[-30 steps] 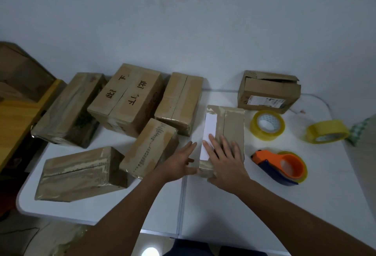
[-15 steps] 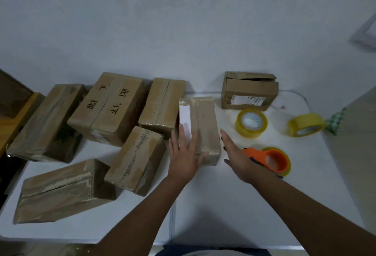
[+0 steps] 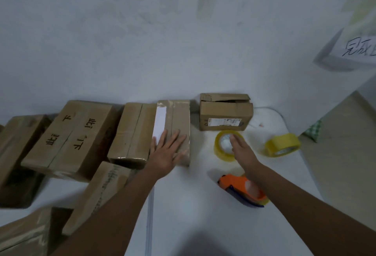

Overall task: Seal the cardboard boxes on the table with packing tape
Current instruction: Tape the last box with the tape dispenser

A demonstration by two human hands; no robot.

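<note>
Head view: taped box [image 3: 179,117] lies lengthwise toward wall [image 3: 142,52].

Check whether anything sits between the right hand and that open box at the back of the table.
Yes. A yellow tape roll lies flat on the table under the right hand, straight in front of the open box. The hand is above it, so reaching over looks possible. Nothing else visible stands between them.
</note>
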